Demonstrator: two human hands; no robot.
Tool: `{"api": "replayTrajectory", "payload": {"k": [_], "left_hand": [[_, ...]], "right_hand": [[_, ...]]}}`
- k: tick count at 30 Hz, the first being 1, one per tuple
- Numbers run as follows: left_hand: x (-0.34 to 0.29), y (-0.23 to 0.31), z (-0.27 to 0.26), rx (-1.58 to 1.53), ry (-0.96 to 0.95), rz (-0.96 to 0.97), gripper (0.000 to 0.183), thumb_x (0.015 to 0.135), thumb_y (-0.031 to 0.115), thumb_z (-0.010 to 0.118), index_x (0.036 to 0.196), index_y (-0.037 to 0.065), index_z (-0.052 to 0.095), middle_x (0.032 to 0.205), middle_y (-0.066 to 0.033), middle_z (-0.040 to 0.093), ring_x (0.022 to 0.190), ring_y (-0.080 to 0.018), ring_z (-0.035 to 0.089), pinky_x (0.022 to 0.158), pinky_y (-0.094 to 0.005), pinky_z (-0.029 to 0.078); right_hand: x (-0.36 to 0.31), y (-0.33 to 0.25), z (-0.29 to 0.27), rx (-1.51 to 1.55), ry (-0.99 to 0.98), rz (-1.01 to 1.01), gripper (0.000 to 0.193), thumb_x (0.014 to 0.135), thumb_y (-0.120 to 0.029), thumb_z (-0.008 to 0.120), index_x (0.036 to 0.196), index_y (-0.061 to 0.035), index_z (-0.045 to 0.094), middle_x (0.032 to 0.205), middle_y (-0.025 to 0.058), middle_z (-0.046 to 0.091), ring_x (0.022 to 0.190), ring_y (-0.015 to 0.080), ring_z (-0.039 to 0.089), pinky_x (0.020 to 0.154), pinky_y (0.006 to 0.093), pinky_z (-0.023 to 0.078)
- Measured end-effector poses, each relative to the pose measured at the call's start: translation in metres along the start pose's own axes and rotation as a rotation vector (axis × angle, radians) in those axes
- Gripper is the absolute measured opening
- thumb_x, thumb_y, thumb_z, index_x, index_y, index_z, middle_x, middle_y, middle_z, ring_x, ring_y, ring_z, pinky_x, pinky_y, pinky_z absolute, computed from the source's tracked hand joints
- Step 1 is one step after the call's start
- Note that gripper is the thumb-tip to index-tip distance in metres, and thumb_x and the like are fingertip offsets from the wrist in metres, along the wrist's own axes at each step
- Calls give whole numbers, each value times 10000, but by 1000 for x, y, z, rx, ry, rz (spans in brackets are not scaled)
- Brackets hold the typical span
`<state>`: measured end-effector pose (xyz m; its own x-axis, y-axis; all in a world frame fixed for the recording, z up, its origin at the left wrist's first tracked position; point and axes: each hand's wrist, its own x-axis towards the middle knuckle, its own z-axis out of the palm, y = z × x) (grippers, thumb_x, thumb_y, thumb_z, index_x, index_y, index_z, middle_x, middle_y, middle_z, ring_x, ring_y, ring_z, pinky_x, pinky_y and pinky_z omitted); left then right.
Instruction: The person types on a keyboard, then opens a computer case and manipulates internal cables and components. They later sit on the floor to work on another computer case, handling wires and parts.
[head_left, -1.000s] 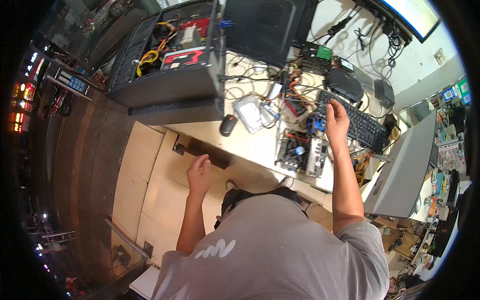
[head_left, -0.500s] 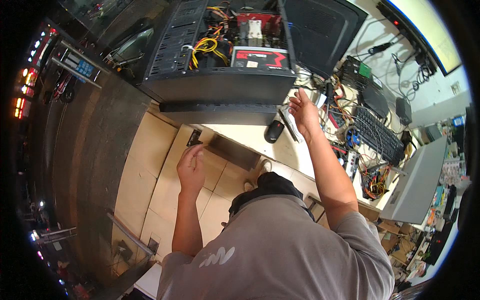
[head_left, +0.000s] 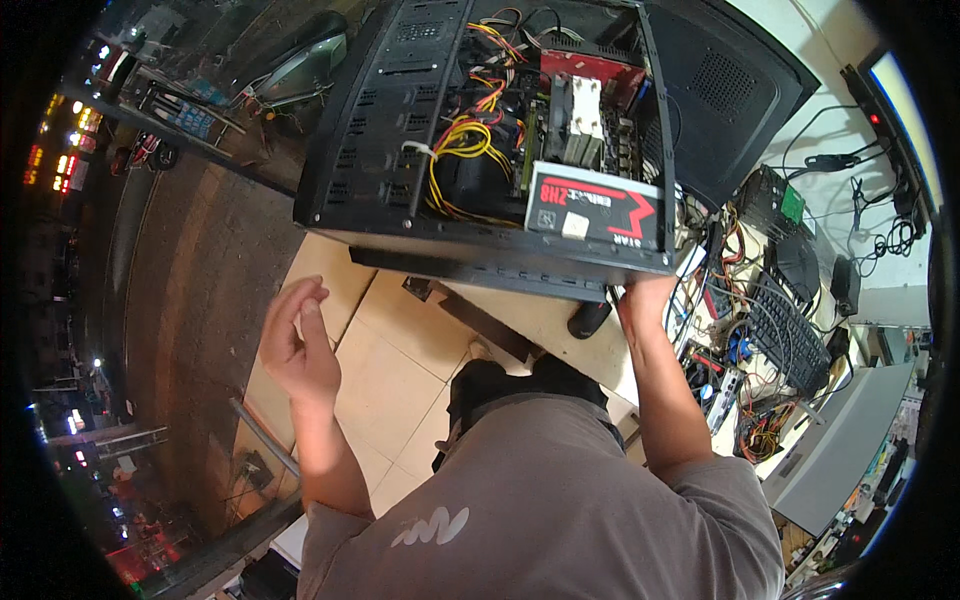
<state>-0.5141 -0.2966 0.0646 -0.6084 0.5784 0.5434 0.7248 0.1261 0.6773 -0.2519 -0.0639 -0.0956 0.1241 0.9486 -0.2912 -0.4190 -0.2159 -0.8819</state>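
Note:
A black computer case (head_left: 470, 238) stands at the top middle with its side open. Inside are a power supply (head_left: 592, 205) with a black, red and white label, a cooler (head_left: 577, 118) with a white top, a red card (head_left: 590, 72) and yellow cables (head_left: 468, 140). My right hand (head_left: 646, 300) is at the near right lower corner of the case, its fingers hidden behind the edge. My left hand (head_left: 300, 345) hangs in the air below the case's left end, fingers loosely curved, thumb apart, holding nothing. A black mouse (head_left: 590, 318) lies beside my right hand.
The pale bench (head_left: 575, 350) runs along the right. On it are a black keyboard (head_left: 788, 335), a blue fan (head_left: 739, 346), tangled cables (head_left: 765, 430) and a green-labelled box (head_left: 778, 205). A large grey panel (head_left: 845, 445) stands beyond. Tiled floor (head_left: 385, 345) lies below my left arm; a motorbike (head_left: 290, 75) stands outside.
My right hand has gone from the open air over the bench to the case's near right corner. My left hand has moved left. The whole view has shifted, showing more of the case interior.

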Motion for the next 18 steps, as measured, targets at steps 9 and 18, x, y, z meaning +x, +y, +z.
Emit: {"api": "replayTrajectory", "payload": {"k": [9,18], "left_hand": [[98,-31,52,-103,-237,227,140,861,-39,584,975,-40,665,956,-147,674,835,-210,654,740,-277,511],[99,-46,62,-159,-213,56,165,910,-21,531,1008,-46,661,985,-125,655,724,-110,587,584,-219,467]], "right_hand": [[10,9,-29,14,-113,-90,250,918,-119,549,1154,-35,548,1062,60,608,943,183,594,813,318,503],[35,-5,-62,-65,299,146,445,976,-400,486,1020,14,644,888,94,668,761,179,635,647,314,525]]}}
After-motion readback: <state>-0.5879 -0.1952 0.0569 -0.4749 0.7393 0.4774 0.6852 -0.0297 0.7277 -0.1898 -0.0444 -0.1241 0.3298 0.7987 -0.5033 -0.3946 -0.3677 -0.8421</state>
